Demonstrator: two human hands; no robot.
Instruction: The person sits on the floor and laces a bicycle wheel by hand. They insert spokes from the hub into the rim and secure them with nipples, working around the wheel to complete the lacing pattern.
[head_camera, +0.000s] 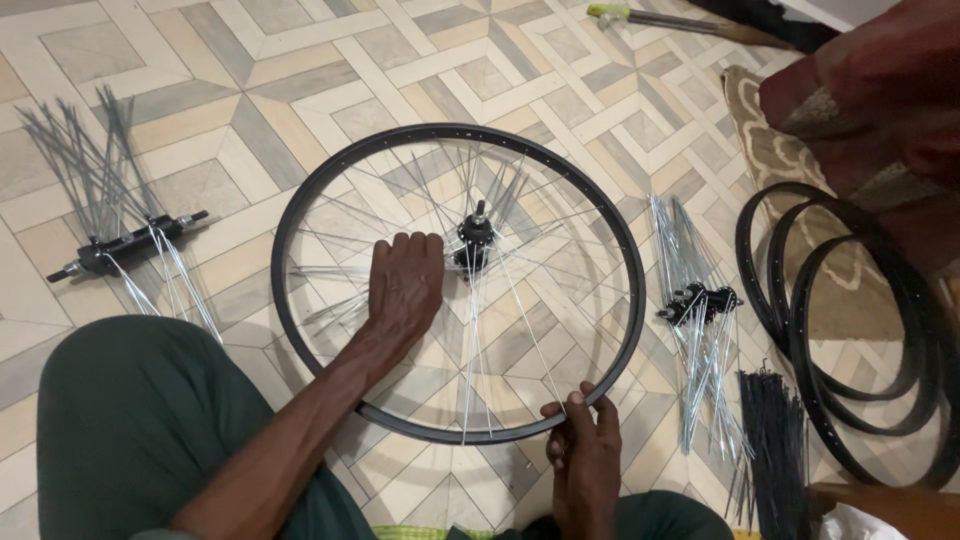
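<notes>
Nearest the camera were the person's knees in dark green trousers (150, 430), filling the near left of the view, with a forearm running out from them over the tiled floor (250, 100).

The right hand (582, 455) sat at the near edge of the black wheel rim (300, 190), its fingers pinched together on the rim right where a silver spoke (530, 330) met it. The left hand (405, 285) lay palm down inside the wheel, fingers together and flat across the spokes, just left of the hub (474, 245). Whether those fingers actually gripped a spoke could not be told.

The wheel lay flat on the floor in the middle of the scene, directly in front of the person. Its hub stood at the centre with the axle end pointing up, and thin spokes fanned loosely from it toward the rim, some crossing one another.

To the far left lay a second hub (125, 245) with a spray of loose spokes sticking out of it. To the right of the wheel lay a third hub (700, 300) amid a bundle of silver spokes, and nearer still a bunch of dark spokes (775, 440). Further right, several bare black rims (850, 330) lay stacked and overlapping, partly on a patterned mat (770, 140). A stick with a pale green tip (680, 20) lay at the far edge.
</notes>
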